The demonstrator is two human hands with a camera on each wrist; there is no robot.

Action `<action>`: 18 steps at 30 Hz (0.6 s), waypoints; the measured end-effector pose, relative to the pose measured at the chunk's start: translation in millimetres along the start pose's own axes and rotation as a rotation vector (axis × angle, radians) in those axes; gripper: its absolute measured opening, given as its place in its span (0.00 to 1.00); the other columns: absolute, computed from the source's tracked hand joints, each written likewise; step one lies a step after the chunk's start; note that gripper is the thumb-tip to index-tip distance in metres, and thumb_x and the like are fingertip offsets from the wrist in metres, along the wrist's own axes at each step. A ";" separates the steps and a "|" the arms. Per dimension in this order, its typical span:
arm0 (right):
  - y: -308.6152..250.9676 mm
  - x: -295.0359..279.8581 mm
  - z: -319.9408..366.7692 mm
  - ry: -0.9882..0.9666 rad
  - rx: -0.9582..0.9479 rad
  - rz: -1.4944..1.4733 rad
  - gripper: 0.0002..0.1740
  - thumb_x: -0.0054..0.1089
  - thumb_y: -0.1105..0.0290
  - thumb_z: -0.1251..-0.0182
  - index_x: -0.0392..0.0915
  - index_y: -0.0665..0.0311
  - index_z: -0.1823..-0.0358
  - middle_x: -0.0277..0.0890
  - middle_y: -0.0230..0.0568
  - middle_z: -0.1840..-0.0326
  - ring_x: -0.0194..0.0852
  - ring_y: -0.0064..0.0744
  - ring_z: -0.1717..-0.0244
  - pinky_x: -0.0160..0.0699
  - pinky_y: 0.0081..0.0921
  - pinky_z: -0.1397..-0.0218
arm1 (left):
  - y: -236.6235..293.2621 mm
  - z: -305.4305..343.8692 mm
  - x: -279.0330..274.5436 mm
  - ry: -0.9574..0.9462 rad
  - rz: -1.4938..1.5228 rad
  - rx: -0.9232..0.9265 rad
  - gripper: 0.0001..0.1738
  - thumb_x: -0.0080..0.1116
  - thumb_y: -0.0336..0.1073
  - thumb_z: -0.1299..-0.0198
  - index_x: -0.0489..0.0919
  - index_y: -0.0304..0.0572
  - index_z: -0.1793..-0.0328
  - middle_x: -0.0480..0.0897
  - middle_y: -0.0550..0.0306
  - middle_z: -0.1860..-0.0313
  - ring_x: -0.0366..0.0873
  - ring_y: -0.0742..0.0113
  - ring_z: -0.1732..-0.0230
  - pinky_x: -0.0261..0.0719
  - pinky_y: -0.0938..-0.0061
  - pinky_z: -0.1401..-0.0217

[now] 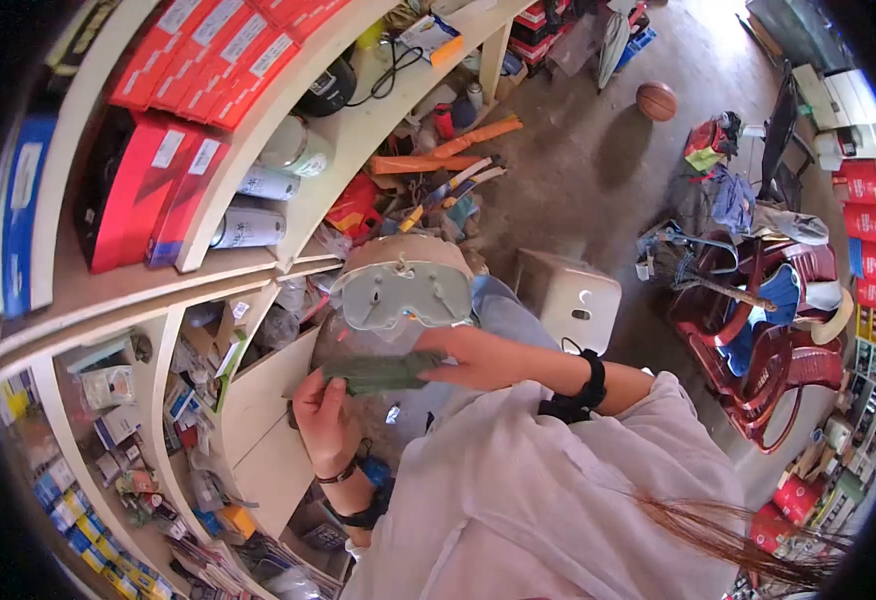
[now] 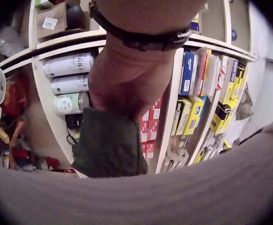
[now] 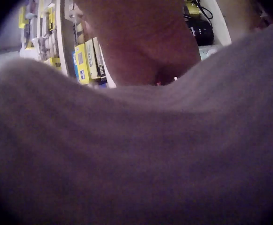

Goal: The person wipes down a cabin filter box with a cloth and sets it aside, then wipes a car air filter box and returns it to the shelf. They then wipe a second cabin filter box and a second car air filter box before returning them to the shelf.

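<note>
A dark green piece of folded cloth (image 1: 378, 373) is stretched between the two hands in the head view. My left hand (image 1: 326, 420) pinches its left end, with the thumb on top. My right hand (image 1: 463, 358) grips the other end, its fingertips partly covered by the cloth. In the left wrist view the cloth (image 2: 109, 143) hangs below the left hand (image 2: 125, 89). A pale shirt fills most of the right wrist view and hides the right fingers; only the back part of that hand (image 3: 143, 51) shows. Just beyond the cloth is a pale grey moulded plastic piece (image 1: 403, 292).
Shelves with red boxes (image 1: 158, 165) and white cans (image 1: 250, 227) curve along the left. A cream stool (image 1: 568, 300) stands beyond the right arm. Stacked dark red chairs (image 1: 758, 340) stand further right, and a basketball (image 1: 656, 101) lies on the floor.
</note>
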State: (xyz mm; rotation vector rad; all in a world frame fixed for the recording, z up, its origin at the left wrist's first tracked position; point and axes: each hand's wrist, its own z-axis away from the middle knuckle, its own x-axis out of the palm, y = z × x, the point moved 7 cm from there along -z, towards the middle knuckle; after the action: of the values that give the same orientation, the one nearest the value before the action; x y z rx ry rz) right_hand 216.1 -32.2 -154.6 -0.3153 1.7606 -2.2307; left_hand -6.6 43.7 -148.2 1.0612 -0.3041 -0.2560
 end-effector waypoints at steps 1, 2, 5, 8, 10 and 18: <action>1.8 8.6 4.9 0.000 -0.015 0.019 0.17 0.61 0.73 0.30 0.77 0.68 0.42 0.77 0.50 0.39 0.76 0.46 0.39 0.75 0.38 0.40 | -6.4 2.9 -10.1 0.035 0.040 -0.002 0.11 0.63 0.26 0.34 0.83 0.34 0.47 0.85 0.63 0.59 0.79 0.77 0.61 0.76 0.81 0.56; -9.9 17.0 11.3 0.032 -0.244 0.089 0.21 0.61 0.74 0.31 0.74 0.67 0.38 0.72 0.49 0.34 0.71 0.46 0.34 0.74 0.38 0.36 | -8.7 7.6 -12.1 0.031 0.046 0.038 0.11 0.63 0.26 0.34 0.83 0.34 0.47 0.85 0.63 0.59 0.79 0.77 0.61 0.76 0.81 0.56; -45.6 28.5 28.6 0.066 -0.462 0.078 0.24 0.63 0.76 0.33 0.73 0.66 0.35 0.65 0.48 0.26 0.62 0.49 0.26 0.65 0.44 0.28 | -16.3 21.5 1.2 0.053 -0.105 0.088 0.12 0.63 0.23 0.35 0.83 0.35 0.46 0.86 0.61 0.58 0.80 0.75 0.59 0.79 0.78 0.52; -68.7 25.9 39.5 0.081 -0.350 -0.069 0.25 0.63 0.75 0.33 0.73 0.67 0.34 0.63 0.50 0.24 0.59 0.51 0.23 0.57 0.46 0.21 | -26.4 22.8 25.9 -0.130 -0.079 0.075 0.13 0.62 0.24 0.34 0.83 0.36 0.44 0.86 0.61 0.57 0.81 0.75 0.58 0.79 0.78 0.51; -76.1 22.7 41.9 0.040 -0.380 -0.007 0.25 0.63 0.75 0.32 0.73 0.67 0.33 0.68 0.49 0.26 0.64 0.47 0.25 0.59 0.42 0.22 | -21.9 29.0 48.1 -0.235 -0.149 0.070 0.13 0.61 0.25 0.33 0.83 0.36 0.42 0.86 0.62 0.56 0.81 0.76 0.56 0.79 0.78 0.50; -59.6 -11.6 26.9 0.098 -0.200 0.019 0.14 0.56 0.67 0.23 0.77 0.71 0.46 0.81 0.36 0.60 0.71 0.21 0.59 0.73 0.28 0.53 | -2.7 28.3 77.2 -0.205 -0.099 0.192 0.13 0.60 0.27 0.32 0.82 0.33 0.43 0.86 0.61 0.54 0.81 0.76 0.53 0.78 0.78 0.48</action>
State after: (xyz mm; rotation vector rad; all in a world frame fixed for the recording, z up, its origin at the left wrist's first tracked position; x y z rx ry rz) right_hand 231.1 -39.7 -90.3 -0.2321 2.0350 -2.0932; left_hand 54.7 -7.5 -128.5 1.2433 -0.4683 -0.4324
